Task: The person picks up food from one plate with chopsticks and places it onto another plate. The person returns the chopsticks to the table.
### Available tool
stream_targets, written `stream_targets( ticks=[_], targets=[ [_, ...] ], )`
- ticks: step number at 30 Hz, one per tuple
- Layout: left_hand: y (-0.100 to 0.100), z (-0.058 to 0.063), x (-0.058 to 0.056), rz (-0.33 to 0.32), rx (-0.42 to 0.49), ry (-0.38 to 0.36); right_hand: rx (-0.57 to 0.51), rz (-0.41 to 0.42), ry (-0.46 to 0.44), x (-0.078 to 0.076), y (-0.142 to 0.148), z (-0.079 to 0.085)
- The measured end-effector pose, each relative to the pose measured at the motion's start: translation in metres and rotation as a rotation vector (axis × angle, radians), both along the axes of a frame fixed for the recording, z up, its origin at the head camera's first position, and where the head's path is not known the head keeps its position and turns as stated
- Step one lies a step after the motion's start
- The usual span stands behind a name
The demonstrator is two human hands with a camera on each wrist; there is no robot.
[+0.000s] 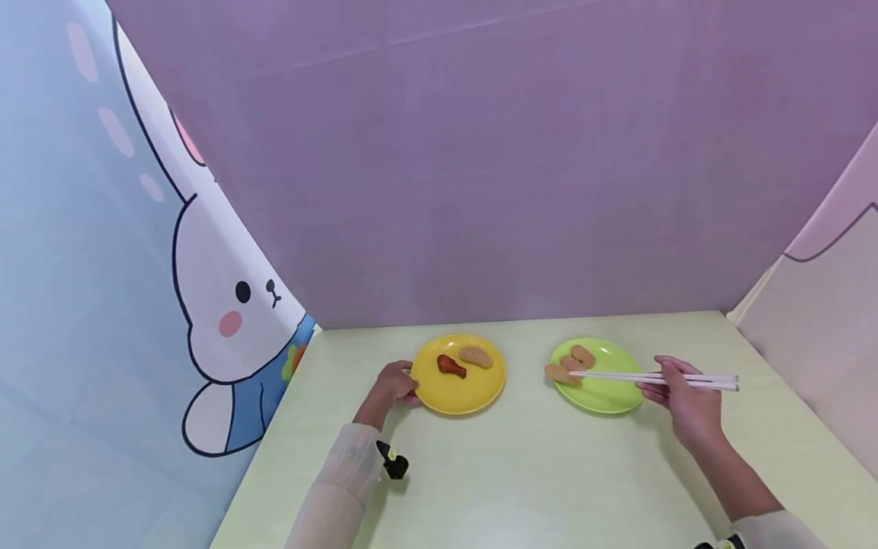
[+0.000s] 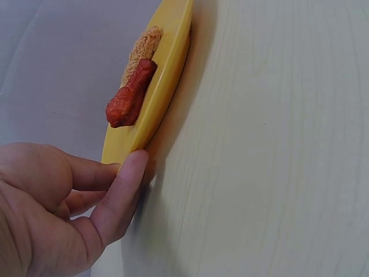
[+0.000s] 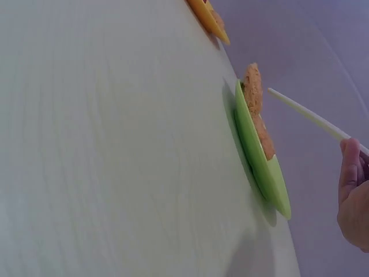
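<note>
My left hand (image 1: pixel 398 383) pinches the left rim of a yellow plate (image 1: pixel 456 398), thumb and fingers at its edge. On this plate lie a reddish-brown chicken drumstick (image 1: pixel 450 366) and a tan, rough-surfaced food piece (image 1: pixel 476 356). Over to the right, my right hand (image 1: pixel 689 404) holds a pair of pale chopsticks (image 1: pixel 631 376) that point left across a green plate (image 1: pixel 617 393). Their tips overlap a tan nugget-like piece (image 1: pixel 562 374) at the plate's left rim in the head view. Two more tan pieces (image 1: pixel 583 355) sit just behind it.
Both plates stand on a pale wood-grain table (image 1: pixel 521 473). A purple cloth wall (image 1: pixel 494 168) rises at the table's back edge. Printed panels flank it, the left one showing a cartoon rabbit (image 1: pixel 226 305). A small black device (image 1: pixel 393 463) is at the left sleeve.
</note>
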State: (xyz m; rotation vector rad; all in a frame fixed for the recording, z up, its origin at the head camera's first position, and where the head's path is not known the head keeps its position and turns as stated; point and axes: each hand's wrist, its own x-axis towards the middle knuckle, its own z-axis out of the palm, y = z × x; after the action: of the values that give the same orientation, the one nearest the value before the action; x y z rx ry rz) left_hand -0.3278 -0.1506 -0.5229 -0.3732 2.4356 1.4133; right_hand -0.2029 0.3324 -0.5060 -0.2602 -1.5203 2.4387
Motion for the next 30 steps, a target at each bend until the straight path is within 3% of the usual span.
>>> stream_targets(
  ticks=[10,18,22,30],
  targets=[
    [0.001,0.004,0.002,-0.004,-0.038,0.008,-0.074,-0.003,0.017,0.001,-0.002,0.003],
    [0.001,0.002,0.004,0.001,-0.043,0.004,-0.055,0.0,-0.061,-0.003,-0.016,0.002],
    [0.0,0.002,0.002,0.008,-0.04,-0.008,-0.035,0.002,-0.09,-0.007,-0.025,0.004],
    [0.002,0.006,0.002,0.012,-0.029,-0.019,-0.042,0.02,-0.065,-0.021,-0.045,0.007]
  ],
)
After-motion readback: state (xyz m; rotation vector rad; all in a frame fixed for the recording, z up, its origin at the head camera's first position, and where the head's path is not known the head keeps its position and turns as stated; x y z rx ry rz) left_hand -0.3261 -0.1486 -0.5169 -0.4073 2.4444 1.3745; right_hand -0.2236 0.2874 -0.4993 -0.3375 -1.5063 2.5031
